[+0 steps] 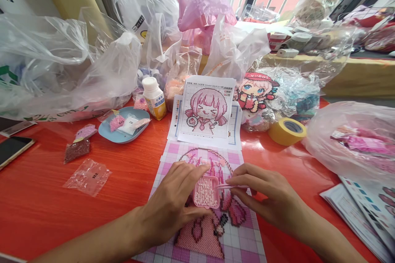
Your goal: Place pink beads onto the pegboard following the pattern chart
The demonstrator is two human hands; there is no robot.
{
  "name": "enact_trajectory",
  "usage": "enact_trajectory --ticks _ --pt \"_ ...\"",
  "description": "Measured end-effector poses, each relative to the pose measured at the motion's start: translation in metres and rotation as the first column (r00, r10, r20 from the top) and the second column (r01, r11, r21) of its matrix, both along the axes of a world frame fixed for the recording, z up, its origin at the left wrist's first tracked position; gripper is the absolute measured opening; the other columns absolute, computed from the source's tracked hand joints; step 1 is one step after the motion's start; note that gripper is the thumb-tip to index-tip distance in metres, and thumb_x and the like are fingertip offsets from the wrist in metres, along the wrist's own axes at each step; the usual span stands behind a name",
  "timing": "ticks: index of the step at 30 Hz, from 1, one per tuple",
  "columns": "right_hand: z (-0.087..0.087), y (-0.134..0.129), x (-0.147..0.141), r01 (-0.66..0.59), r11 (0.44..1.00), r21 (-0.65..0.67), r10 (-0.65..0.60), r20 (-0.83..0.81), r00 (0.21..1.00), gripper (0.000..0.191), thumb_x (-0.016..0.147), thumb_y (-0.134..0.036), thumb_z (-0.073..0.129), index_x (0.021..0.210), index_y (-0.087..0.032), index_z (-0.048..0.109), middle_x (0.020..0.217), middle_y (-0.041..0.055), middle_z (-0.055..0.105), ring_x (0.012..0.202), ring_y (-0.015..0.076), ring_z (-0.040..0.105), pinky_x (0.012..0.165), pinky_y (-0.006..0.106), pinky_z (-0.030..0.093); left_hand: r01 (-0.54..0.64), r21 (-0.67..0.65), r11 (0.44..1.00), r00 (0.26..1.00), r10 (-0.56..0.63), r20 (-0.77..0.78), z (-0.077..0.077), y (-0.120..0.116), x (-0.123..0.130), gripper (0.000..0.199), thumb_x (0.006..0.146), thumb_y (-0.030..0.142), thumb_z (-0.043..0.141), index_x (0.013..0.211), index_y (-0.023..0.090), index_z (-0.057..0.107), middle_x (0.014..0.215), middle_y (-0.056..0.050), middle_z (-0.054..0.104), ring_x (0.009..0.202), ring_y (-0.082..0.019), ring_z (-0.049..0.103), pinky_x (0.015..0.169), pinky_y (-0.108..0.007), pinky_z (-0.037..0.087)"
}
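My left hand (173, 197) grips a small pink tray (218, 201) by its sides, holding it over the pegboard. Pale beads (205, 192) fill much of the tray. Pinched in my right hand (259, 185) is a pair of pink tweezers (233, 186), whose tips reach the tray's right rim. Beneath both hands lies the pegboard (157, 209) with its purple and white checks. A bead figure (200, 238) in pinks with dark outlines covers part of it, and my left hand and the tray hide its middle. Behind stands a printed chart (205, 113) of a pink-haired cartoon character.
Bead packets rest on a blue plate (123, 137) at the left, near a white bottle (154, 98). An opened clear packet (88, 176) and a phone (15, 152) lie farther left. Yellow tape (286, 131), a plastic bag (327, 131) and papers (361, 213) are on the right.
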State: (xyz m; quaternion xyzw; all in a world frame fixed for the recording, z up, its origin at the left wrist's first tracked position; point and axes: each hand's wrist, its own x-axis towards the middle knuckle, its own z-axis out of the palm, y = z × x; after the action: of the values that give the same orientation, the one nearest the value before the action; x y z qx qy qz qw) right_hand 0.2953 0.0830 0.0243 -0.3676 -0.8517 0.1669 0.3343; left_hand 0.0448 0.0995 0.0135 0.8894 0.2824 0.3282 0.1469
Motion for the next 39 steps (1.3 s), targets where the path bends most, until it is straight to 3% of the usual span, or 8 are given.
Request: enact_trajectory --ticks 9,18,39 --pt "0.008 0.0 0.009 0.083 0.996 -0.019 -0.084 -0.028 0.996 0.013 0.093 -0.017 0.055 0.098 -0.021 0.066 0.083 0.0029 0.064 0.062 0.0088 0.058 0.052 0.02 0.048 -0.07 0.084 0.994 0.997 0.071 -0.009 0.009 0.003 0.0 0.054 0.091 0.043 0.056 0.134 0.013 0.042 0.108 -0.014 0.068 0.102 -0.027 0.064 0.087 -0.044 0.055" --pt "0.005 0.001 0.017 0.04 0.994 -0.102 -0.027 0.127 0.992 0.012 0.094 -0.022 0.053 0.096 -0.022 0.065 0.083 0.0029 0.064 0.063 0.0087 0.059 0.05 0.019 0.044 -0.098 0.099 0.99 0.995 0.099 -0.001 0.01 0.004 0.001 0.053 0.092 0.042 0.056 0.134 0.013 0.043 0.106 -0.013 0.067 0.098 -0.027 0.063 0.084 -0.045 0.055" --pt "0.0 0.002 0.016 0.048 0.996 -0.068 -0.034 0.196 0.98 0.015 0.095 -0.026 0.052 0.094 -0.022 0.067 0.083 0.0037 0.065 0.058 0.0087 0.058 0.049 0.02 0.043 -0.082 0.092 0.992 0.997 0.082 0.008 0.01 0.002 0.002 0.054 0.091 0.042 0.059 0.134 0.013 0.045 0.105 -0.013 0.068 0.098 -0.026 0.064 0.086 -0.044 0.056"
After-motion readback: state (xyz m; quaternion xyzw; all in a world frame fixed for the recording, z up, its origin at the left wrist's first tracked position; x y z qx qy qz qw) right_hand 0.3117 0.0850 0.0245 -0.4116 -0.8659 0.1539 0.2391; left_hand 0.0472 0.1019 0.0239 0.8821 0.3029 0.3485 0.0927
